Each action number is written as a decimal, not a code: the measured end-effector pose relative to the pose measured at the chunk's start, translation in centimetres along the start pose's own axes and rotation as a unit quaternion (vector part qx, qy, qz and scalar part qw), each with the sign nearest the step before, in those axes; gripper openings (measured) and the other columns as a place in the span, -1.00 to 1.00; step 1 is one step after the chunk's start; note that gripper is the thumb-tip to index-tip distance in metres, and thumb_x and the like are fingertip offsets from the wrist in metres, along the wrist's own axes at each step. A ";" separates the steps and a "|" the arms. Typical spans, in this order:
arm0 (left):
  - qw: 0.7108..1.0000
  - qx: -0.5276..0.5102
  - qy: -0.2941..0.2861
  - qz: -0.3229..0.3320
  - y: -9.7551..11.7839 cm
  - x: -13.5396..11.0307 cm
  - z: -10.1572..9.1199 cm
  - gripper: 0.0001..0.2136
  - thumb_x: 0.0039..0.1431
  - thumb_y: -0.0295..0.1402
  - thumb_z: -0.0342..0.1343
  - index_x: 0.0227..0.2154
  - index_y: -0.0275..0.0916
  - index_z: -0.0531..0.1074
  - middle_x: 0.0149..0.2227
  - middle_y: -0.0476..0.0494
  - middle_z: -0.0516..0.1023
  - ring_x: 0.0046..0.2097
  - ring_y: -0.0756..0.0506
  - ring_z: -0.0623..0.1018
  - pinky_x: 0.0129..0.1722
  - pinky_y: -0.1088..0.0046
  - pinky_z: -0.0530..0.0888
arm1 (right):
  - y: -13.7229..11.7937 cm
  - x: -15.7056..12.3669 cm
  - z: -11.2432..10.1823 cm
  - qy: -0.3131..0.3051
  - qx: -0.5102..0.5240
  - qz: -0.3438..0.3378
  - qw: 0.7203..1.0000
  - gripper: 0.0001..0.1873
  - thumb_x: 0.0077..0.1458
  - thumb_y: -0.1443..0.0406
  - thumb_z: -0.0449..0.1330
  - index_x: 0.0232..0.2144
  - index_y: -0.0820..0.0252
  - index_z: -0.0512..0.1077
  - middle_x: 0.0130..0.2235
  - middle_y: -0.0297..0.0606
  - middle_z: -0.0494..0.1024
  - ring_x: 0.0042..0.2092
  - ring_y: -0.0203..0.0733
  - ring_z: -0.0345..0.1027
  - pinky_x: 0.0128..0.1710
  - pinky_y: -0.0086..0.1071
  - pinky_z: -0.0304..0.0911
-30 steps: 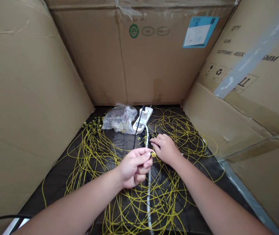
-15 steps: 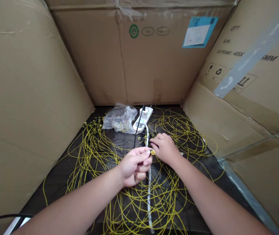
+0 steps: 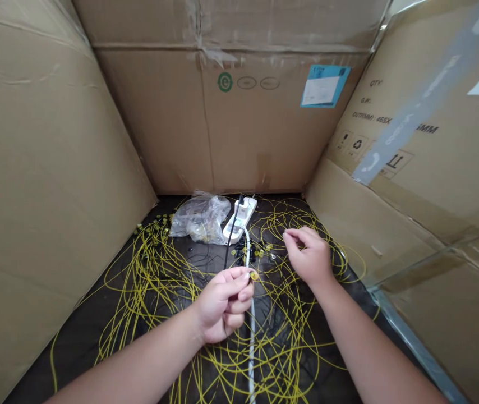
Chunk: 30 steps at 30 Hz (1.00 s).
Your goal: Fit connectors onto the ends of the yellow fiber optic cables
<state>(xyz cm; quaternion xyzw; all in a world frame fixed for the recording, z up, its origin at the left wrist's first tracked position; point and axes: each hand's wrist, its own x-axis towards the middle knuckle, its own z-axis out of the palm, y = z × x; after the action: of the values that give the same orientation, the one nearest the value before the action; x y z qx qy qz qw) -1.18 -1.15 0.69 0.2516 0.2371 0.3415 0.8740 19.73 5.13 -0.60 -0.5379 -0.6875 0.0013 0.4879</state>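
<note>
Between the thumb and forefinger of my left hand (image 3: pixel 224 306) is a small round yellow piece (image 3: pixel 254 276) with a dark spot at its edge. What it is exactly cannot be told. My right hand (image 3: pixel 310 255) hovers over the right-hand yellow cables, its thumb and forefinger pinched together; whatever they hold, if anything, is too small to see. Thin yellow cables (image 3: pixel 290 359) lie in loose loops under and around both hands. Just beyond my left hand sits a small pile of black and yellow pieces (image 3: pixel 257 252).
A white power strip (image 3: pixel 230 233) with a black plug and a thick white cord (image 3: pixel 252 342) lies at the back. Beside it is a crumpled clear plastic bag (image 3: pixel 201 217). Tall cardboard boxes (image 3: pixel 260 134) wall in the dark surface at the back and both sides.
My right hand has lifted from the small pile and moved right, its fingers now pinched. My left hand keeps the yellow piece. The view has tilted up slightly.
</note>
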 end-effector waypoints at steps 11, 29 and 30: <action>0.999 0.000 0.022 0.026 0.2 0.1 0.0 -0.91 0.16 -0.32 0.02 -0.32 -0.21 0.25 -0.63 0.16 0.06 -0.68 0.18 -0.12 -0.78 0.73 -0.16 | 1.8 -0.3 0.3 -0.099 -0.063 0.034 0.993 -0.83 0.01 0.31 0.10 -0.44 0.20 0.49 -0.44 -0.25 0.47 -0.39 -0.22 0.33 -0.32 -0.34 0.25; 0.999 -0.023 0.020 0.034 0.3 0.2 -0.3 -0.93 0.17 -0.33 0.01 -0.30 -0.17 0.27 -0.64 0.17 -0.05 -0.68 0.17 -0.16 -0.77 0.74 -0.14 | 1.4 -0.6 1.1 -0.124 -0.068 0.017 0.990 -0.81 0.03 0.34 0.08 -0.37 0.22 0.50 -0.39 -0.21 0.49 -0.31 -0.16 0.34 -0.23 -0.28 0.26; 0.999 -0.026 0.016 0.030 0.3 0.3 -0.3 -0.94 0.17 -0.33 0.00 -0.31 -0.18 0.28 -0.64 0.17 -0.05 -0.68 0.17 -0.16 -0.77 0.74 -0.14 | 1.4 -0.7 1.1 -0.126 -0.067 0.018 0.990 -0.81 0.03 0.34 0.08 -0.36 0.22 0.50 -0.39 -0.21 0.49 -0.31 -0.16 0.34 -0.23 -0.28 0.26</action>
<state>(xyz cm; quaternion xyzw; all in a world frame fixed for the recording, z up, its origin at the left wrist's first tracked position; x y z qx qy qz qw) -1.36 -0.67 0.55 0.2301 0.2346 0.3778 0.8656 19.93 5.80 -2.36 -0.5771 -0.7323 0.0313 0.3602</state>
